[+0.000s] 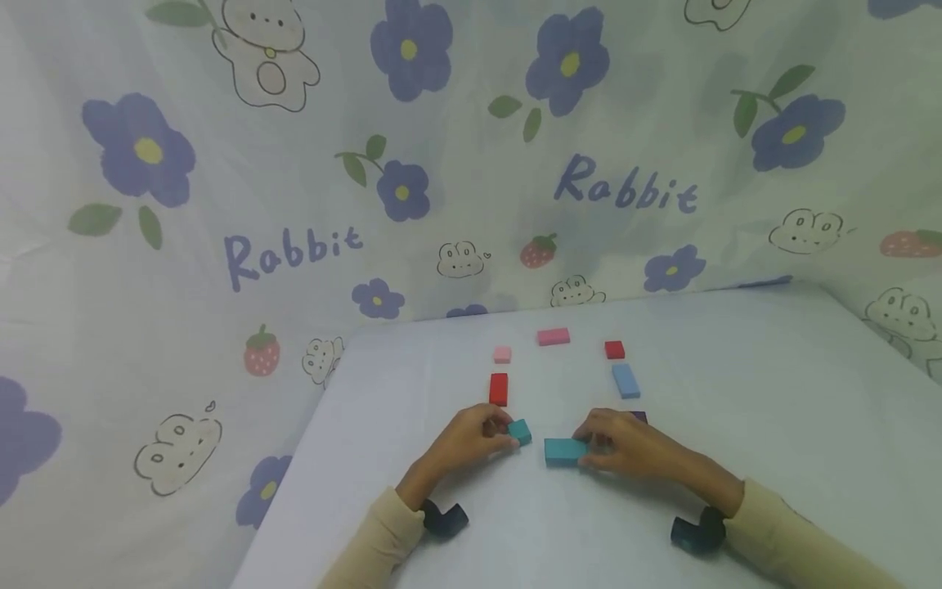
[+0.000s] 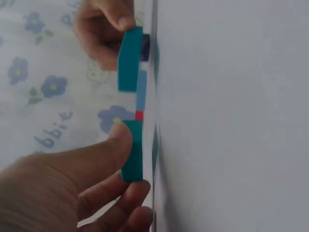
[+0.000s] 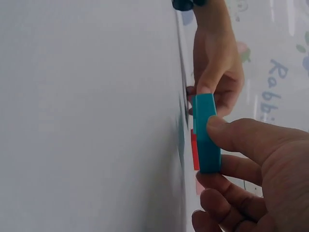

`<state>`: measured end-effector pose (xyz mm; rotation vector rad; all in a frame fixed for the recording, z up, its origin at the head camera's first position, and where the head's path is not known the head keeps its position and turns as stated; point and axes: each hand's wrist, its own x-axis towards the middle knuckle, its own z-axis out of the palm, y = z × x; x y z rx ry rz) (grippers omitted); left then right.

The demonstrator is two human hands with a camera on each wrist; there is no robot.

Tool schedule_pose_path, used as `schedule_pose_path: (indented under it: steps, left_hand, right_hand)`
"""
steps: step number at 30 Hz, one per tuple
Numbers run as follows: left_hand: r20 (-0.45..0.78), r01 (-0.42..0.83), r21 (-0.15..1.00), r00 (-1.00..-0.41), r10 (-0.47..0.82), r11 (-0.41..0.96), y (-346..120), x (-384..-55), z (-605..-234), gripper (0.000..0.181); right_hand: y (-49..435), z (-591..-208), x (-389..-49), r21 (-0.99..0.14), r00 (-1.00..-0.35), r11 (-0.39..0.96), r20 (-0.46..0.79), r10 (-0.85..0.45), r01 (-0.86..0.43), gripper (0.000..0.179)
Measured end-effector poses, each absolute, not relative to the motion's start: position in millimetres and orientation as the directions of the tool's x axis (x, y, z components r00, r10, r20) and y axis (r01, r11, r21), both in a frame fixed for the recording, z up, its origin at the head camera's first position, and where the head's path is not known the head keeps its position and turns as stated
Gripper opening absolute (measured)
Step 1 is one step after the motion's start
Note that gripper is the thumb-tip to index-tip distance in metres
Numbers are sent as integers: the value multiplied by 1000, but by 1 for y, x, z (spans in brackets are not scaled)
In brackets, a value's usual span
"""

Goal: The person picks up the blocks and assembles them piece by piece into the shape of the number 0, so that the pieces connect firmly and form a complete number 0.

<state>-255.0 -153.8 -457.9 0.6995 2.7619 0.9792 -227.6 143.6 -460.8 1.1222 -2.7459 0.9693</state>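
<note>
My left hand [image 1: 471, 435] pinches a small teal block [image 1: 520, 432] between thumb and fingers. Facing it from the right, my right hand [image 1: 621, 442] grips the right end of a longer teal block [image 1: 565, 452]. A narrow gap separates the two blocks in the head view. The left wrist view has the thumb on the small block's face, with fingertips under its lower end. In the right wrist view the thumb presses the longer block. A dark purple block [image 1: 639, 417] lies partly hidden behind my right hand.
Farther back on the white table [image 1: 736, 368] lie a red rectangular block [image 1: 499, 389], a small pale pink block [image 1: 502, 354], a pink rectangular block [image 1: 553, 336], a small red block [image 1: 614, 350] and a light blue block [image 1: 625, 381]. A printed curtain [image 1: 471, 164] hangs behind.
</note>
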Motion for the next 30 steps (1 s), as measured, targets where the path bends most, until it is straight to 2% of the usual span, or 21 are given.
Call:
schedule_pose_path:
  steps: [30]
  left_hand:
    - [25,355,621,-900,435,699,-140,-247,-470,27]
  right_hand:
    - [138,-476,-227,-508,-736,557,274,-619,-657,27]
